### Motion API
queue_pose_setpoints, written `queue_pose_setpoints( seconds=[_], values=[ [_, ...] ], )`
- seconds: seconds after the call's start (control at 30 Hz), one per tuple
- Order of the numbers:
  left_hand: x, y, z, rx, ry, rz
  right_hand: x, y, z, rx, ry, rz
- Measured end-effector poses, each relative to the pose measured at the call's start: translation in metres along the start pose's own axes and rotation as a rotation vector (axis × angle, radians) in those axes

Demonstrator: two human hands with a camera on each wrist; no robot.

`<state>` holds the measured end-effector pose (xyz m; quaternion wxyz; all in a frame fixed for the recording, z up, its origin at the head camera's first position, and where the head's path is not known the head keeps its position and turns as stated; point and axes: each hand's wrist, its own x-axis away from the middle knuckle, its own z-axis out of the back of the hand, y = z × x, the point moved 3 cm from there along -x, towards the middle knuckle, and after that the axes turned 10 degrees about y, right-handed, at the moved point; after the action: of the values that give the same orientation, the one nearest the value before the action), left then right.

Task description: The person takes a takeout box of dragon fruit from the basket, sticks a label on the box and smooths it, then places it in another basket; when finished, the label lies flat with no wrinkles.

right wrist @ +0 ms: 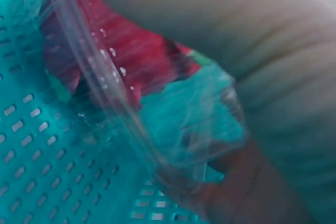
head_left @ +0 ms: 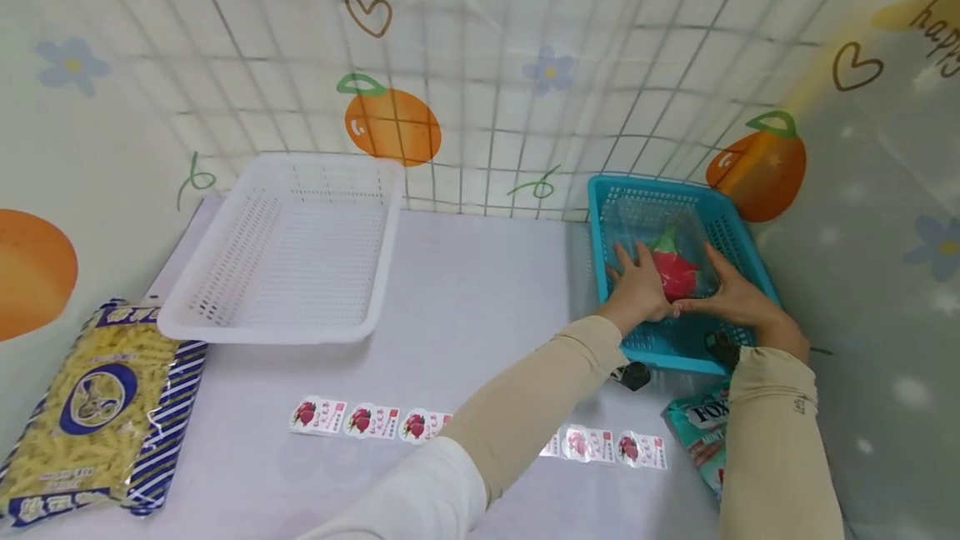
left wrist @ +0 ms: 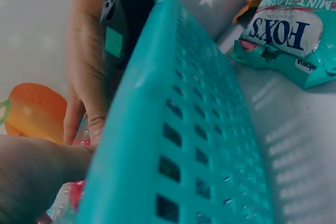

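A lidded clear plastic box [head_left: 626,215] with a red dragon fruit [head_left: 675,272] inside it sits in the teal basket [head_left: 596,207] at the right. My left hand [head_left: 636,288] grips the box's left side, fingers spread along it. On the other side my right hand [head_left: 738,300] holds the box; in the right wrist view its thumb and fingers close round the clear edge. The two thumbs meet at the near end. In the left wrist view the basket wall [left wrist: 142,114] hides much of the box.
A white basket [head_left: 273,333] stands at the back left, beside a bag of pasta [head_left: 97,407]. A strip of dragon fruit stickers [head_left: 371,421] lies at the front, partly under the left sleeve. A green FOX'S bag [head_left: 701,427] lies by the right forearm.
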<state>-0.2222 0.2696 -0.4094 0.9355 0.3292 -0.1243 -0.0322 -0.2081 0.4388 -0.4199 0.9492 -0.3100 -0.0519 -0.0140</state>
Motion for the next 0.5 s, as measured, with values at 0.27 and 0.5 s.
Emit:
queue_pose_setpoints(
  seconds=[0.27,0.5],
  values=[
    [-0.0018,-0.0031,-0.0060,0.069,-0.011,0.016,-0.0043,0.0099,-0.0044,0.009,-0.019,-0.049],
    [-0.0026,-0.0069,-0.0093,0.107,0.001,-0.019,-0.0032,0.0093,-0.0051,0.022,-0.011,-0.071]
  ],
)
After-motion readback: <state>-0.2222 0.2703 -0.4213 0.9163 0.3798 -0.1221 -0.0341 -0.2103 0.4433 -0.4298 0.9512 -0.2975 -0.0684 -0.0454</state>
